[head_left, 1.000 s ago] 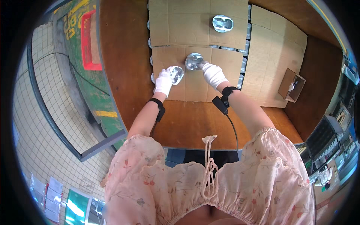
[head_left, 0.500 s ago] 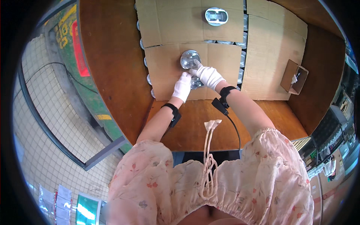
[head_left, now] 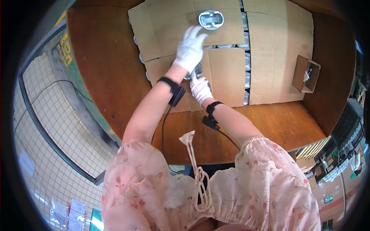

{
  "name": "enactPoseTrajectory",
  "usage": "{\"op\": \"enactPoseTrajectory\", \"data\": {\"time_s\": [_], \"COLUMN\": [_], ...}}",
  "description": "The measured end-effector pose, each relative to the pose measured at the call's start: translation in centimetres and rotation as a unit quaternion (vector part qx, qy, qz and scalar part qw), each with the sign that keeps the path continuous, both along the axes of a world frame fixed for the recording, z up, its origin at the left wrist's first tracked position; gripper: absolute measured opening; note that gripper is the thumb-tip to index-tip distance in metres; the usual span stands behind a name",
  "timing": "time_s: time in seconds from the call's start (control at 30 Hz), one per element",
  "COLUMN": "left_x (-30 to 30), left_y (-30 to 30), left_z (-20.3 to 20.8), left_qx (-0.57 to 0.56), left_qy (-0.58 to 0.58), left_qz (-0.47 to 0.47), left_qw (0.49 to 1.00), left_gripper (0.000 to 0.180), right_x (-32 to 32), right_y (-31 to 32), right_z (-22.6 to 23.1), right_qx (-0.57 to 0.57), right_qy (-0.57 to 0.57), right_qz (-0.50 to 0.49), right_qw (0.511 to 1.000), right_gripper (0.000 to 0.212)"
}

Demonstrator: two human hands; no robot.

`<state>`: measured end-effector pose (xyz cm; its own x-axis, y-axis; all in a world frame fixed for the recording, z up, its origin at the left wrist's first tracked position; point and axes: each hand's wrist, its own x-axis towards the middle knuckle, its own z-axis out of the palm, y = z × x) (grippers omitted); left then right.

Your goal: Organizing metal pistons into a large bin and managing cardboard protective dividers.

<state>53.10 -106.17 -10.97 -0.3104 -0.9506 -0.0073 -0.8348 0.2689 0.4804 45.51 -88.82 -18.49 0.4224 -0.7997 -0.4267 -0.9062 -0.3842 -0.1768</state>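
– Where is the far metal piece (head_left: 211, 20) found?
– On the cardboard (head_left: 169, 23), at one o'clock from the left hand (head_left: 189, 50); that grip is spread wide, with nothing held.
– And the right hand (head_left: 201, 89)?
– It is noted at the near metal piece (head_left: 198, 70); whether anything is gripped cannot be told.
– Handling?
– Stiff, fairly heavy and slippery, it is judged; best held around the outside.

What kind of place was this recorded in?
Likely a factory or workshop: a metal piston lies on a cardboard sheet, a row of metal parts shows along its edge, all on a wooden workbench.
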Motion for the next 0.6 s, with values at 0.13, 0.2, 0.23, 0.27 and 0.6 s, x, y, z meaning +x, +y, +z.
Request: {"op": "enactPoseTrajectory", "data": {"time_s": [0.13,0.2,0.23,0.27,0.6], "left_x": [-6.3,-11.4,-10.4,-9.6,-11.8], "left_y": [-4.9,-6.7,-7.0,-6.9,-1.4], "left_z": [-1.7,-1.9,-2.3,-2.6,6.3], "left_qx": [0.026,0.13,0.157,0.172,0.485], "left_qy": [-0.049,-0.128,-0.155,-0.183,0.162], "left_qz": [-0.084,-0.005,0.001,0.03,0.033], "left_qw": [0.995,0.983,0.975,0.968,0.859], "left_gripper": [0.034,0.033,0.033,0.032,0.03], "right_x": [-2.9,-6.8,-6.1,-5.9,-21.3], "right_y": [-2.8,-3.1,-3.5,-4.0,-1.2], "right_z": [-1.9,-4.0,-2.4,-0.8,13.5], "right_qx": [0.188,0.177,0.214,0.215,0.212], "right_qy": [-0.095,-0.186,-0.189,-0.198,-0.169], "right_qz": [-0.097,-0.099,-0.107,-0.112,-0.377], "right_qw": [0.973,0.961,0.952,0.95,0.886], "right_gripper": [0.029,0.029,0.03,0.03,0.031]}}
